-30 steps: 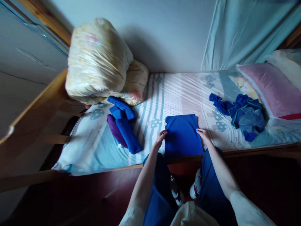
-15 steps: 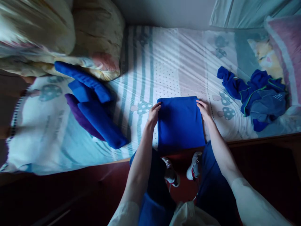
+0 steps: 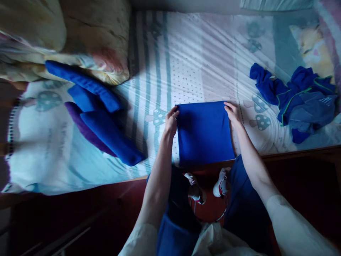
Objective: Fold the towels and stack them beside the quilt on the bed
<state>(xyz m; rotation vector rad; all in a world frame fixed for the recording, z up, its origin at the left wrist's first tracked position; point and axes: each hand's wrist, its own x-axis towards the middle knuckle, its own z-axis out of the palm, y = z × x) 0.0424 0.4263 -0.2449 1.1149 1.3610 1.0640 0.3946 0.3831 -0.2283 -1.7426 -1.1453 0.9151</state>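
A flat blue folded cloth [image 3: 204,133] lies at the near edge of the bed, roughly square with smooth sides. My left hand [image 3: 172,119] pinches its far left corner between thumb and fingers. At the far right corner, my right hand [image 3: 232,112] has its fingertips closed on the edge. To the left rest several folded blue garments [image 3: 110,137] with a purple garment [image 3: 87,129] partly under them. A crumpled blue garment [image 3: 306,103] with green piping and a greyish-blue part is heaped on the right.
The bed [image 3: 191,60] has a patterned sheet with stripes and mushrooms. A yellowish bulky bedding pile [image 3: 93,39] stands at the far left, and a pink pillow [image 3: 333,21] at the far right. Below the wooden bed edge, my shoes [image 3: 195,188] are on the reddish floor.
The view has shifted slightly, so the bed's contents sit higher in the picture. Both hands stay at the cloth's far corners, and the cloth looks a little flatter.
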